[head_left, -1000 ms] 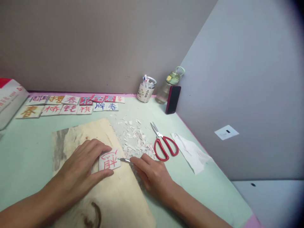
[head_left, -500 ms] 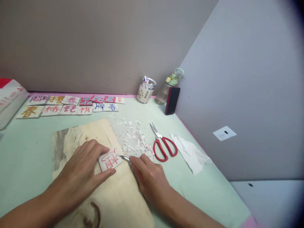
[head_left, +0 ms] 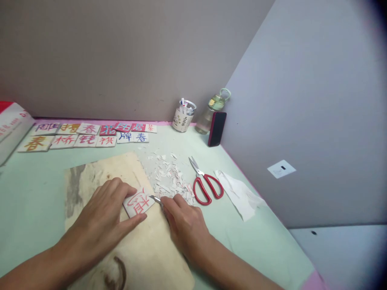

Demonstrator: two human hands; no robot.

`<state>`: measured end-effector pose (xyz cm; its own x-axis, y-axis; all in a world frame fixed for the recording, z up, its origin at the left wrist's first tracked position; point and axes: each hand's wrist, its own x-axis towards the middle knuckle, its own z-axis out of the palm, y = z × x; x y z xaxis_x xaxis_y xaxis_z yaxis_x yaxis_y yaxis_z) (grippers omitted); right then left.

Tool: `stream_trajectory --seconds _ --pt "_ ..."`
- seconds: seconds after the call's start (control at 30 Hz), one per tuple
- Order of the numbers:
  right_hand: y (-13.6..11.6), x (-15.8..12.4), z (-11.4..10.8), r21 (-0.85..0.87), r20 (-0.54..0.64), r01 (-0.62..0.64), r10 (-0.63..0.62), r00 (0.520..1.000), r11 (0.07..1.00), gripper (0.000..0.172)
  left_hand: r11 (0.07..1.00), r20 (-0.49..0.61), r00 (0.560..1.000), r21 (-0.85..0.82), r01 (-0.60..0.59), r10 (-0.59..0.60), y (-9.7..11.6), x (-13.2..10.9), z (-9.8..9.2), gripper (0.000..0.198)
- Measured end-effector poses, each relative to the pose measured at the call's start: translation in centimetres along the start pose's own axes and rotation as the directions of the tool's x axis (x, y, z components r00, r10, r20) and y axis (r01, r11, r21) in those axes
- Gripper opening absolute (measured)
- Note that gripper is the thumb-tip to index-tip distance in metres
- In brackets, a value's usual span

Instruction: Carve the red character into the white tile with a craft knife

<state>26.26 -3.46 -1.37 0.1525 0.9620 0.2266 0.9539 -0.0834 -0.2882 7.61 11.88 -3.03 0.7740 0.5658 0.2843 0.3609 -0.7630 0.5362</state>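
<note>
A small white square tile (head_left: 139, 204) with a red-drawn character lies on a pale wooden board (head_left: 163, 245). My left hand (head_left: 105, 209) holds its edges, with the thumb at the near side and the fingers at the far side. In my right hand (head_left: 186, 221) is a craft knife (head_left: 156, 199), gripped like a pen, its tip at the tile's right edge. Most of the knife's handle is hidden by the fingers. Beyond the board's right edge lie white shavings (head_left: 171, 177), some with traces of red.
Red-handled scissors (head_left: 208, 187) lie right of the shavings, beside a crumpled tissue (head_left: 240, 197). Two rows of lettered tiles (head_left: 63, 141) lie at the back left, near a bag (head_left: 13, 129). A can of pens (head_left: 183, 119), a bottle (head_left: 205, 117) and a phone (head_left: 217, 129) stand at the back.
The whole view has shifted slightly. My right hand and the craft knife have moved a little left along the tile's edge; my left hand keeps its hold on the tile.
</note>
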Motion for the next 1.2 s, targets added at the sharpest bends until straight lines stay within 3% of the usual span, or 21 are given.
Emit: stream_trajectory --seconds 0.17,0.33,0.53,0.7,0.87,1.0,1.2 --pt "1.7 0.5 -1.0 0.215 0.047 0.089 -0.101 0.994 0.973 0.025 0.999 0.069 0.998 -0.044 0.019 -0.016 -0.5 0.1 -0.6 0.039" --pt "2.6 0.6 -1.9 0.346 0.053 0.108 -0.134 0.989 0.932 0.03 0.996 0.167 0.985 -0.086 -0.031 0.045 -1.2 0.3 -1.8 0.037" --pt "2.3 0.4 -1.9 0.394 0.076 0.082 -0.121 0.99 0.915 0.03 0.995 0.151 0.987 -0.099 -0.031 0.046 -1.6 0.4 -1.5 0.037" --pt "2.1 0.3 -2.4 0.413 0.127 0.127 -0.195 0.973 0.902 0.034 0.992 0.168 0.983 -0.113 -0.051 0.07 -1.4 0.5 -1.9 0.035" --pt "1.6 0.8 -3.4 0.521 0.214 0.036 -0.171 0.962 0.853 0.031 0.983 0.198 0.979 -0.183 0.0 0.037 -0.6 0.5 -3.0 0.029" --pt "1.7 0.6 -3.4 0.491 0.216 0.061 -0.189 0.958 0.869 0.032 0.985 0.21 0.976 -0.172 -0.02 0.056 -0.4 0.3 -3.0 0.028" --pt "2.4 -0.1 -2.1 0.269 0.121 0.27 -0.311 0.943 0.924 0.038 0.994 0.124 0.988 -0.07 -0.087 0.096 -0.6 -0.2 -1.7 0.038"
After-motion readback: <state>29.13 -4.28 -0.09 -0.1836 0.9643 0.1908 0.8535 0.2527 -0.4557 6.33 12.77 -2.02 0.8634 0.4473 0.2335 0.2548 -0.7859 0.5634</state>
